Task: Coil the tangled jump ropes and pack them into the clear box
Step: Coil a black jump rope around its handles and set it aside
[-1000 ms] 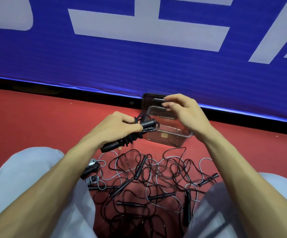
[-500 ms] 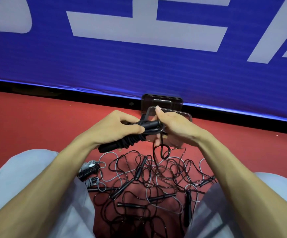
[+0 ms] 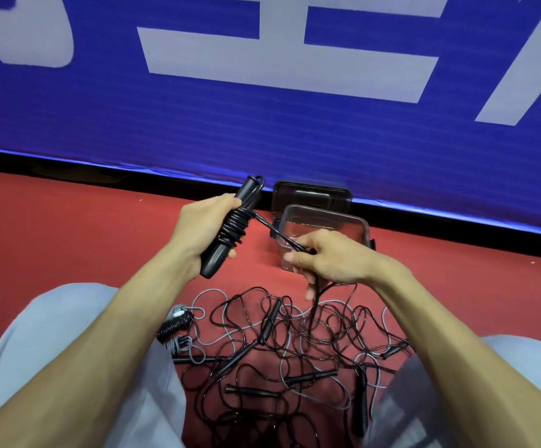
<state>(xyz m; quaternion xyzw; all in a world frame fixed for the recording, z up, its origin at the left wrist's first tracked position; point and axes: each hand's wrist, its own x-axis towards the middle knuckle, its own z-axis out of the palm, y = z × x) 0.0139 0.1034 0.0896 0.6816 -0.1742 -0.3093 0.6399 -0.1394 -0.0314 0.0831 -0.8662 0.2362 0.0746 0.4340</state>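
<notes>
My left hand (image 3: 203,227) grips a pair of black jump-rope handles (image 3: 230,231) with black cord wound round their middle, tilted up to the right. A taut stretch of that cord (image 3: 275,232) runs to my right hand (image 3: 330,261), which pinches it in front of the clear box. Below the hand the cord drops into the tangled pile of black and grey ropes (image 3: 295,344) on the red floor between my knees. The clear box (image 3: 343,224) stands open behind my right hand, and its near side is partly hidden.
The box's dark lid (image 3: 311,194) leans behind it against a blue banner (image 3: 262,124) with white lettering. A small coiled black and grey rope (image 3: 177,324) lies by my left knee. My grey-trousered legs (image 3: 52,367) frame the pile on both sides.
My left hand has swung the handles up and to the left, now pointing up. My right hand has pulled the cord down to the right, drawing it taut between the hands.
</notes>
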